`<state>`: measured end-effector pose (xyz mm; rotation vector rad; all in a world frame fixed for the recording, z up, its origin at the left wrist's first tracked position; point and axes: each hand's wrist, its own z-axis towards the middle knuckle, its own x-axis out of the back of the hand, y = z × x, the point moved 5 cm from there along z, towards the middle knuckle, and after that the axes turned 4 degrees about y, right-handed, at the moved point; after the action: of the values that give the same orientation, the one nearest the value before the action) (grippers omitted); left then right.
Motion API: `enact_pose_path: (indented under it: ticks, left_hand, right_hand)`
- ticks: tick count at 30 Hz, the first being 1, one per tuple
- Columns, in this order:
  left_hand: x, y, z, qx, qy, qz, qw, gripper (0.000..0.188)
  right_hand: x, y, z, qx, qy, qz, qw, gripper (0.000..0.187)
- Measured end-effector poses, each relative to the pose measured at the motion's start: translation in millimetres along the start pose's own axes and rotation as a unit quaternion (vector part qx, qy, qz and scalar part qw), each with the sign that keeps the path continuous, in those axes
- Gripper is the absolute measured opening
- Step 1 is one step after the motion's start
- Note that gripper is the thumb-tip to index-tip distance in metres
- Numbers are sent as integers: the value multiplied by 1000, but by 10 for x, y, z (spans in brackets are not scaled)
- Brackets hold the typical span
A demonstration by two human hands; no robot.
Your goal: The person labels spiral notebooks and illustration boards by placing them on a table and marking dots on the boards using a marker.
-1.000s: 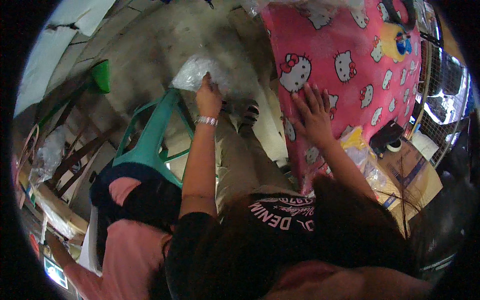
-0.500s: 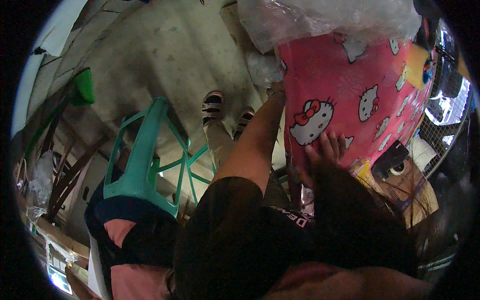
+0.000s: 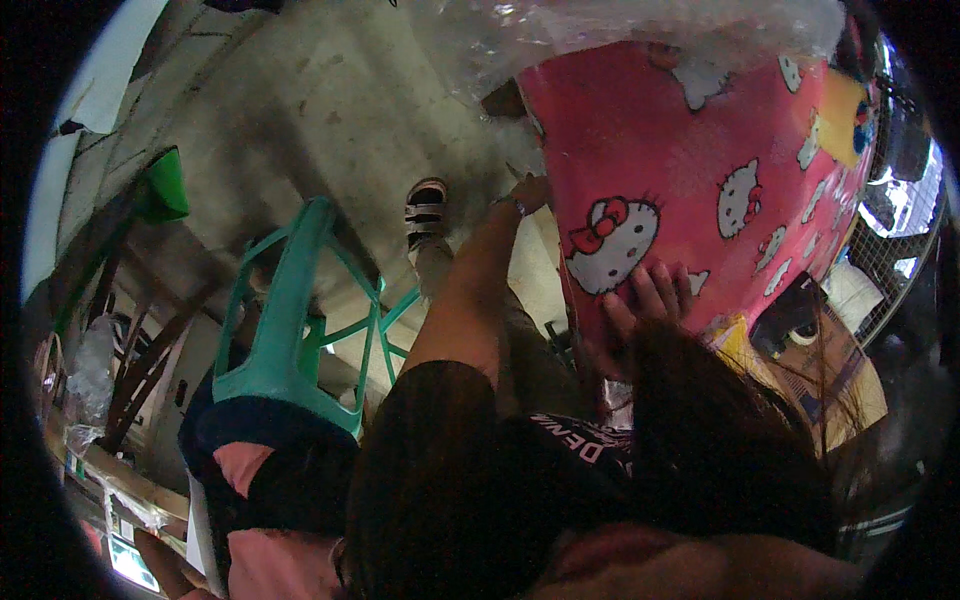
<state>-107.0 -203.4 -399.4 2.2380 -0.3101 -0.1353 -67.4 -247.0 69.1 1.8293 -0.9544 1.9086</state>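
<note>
A pink table cover (image 3: pixel 680 170) printed with white cartoon cats and red bows lies over the worktop on my right. My right hand (image 3: pixel 650 302) rests flat on its near part, fingers spread, holding nothing. My left arm reaches forward, and my left hand (image 3: pixel 533 190) is at the cover's left edge, below the clear plastic sheeting (image 3: pixel 620 25). Its fingers are small, dark and partly hidden there, so whether they grip anything is unclear. The crumpled sheeting spreads over the far end of the worktop and hangs past its left side.
A green plastic stool (image 3: pixel 290 330) stands to my left, beside a person in dark and pink clothing (image 3: pixel 280 470). Farther left is a green dustpan (image 3: pixel 165 187). At the right are a yellow block (image 3: pixel 843 120), a tape roll (image 3: pixel 802 333), a cardboard box (image 3: pixel 835 375) and a wire mesh (image 3: pixel 880 240).
My left hand has shifted slightly left along the worktop's edge. The clear sheeting has moved left and lower beside it. My right hand stays flat on the cover.
</note>
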Motion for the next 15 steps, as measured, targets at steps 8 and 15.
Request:
enact_pose_path:
  ticks: [8, 15]
  left_hand:
    - [1184, 320, -1215, 59, 131, -148, 979, 38]
    - [2501, 874, -2271, 9, 388, -79, 918, 29]
  right_hand:
    - [57, 44, -21, -56, -31, 51, 997, 58]
    - [247, 68, 7, 6, 69, 96, 993, 54]
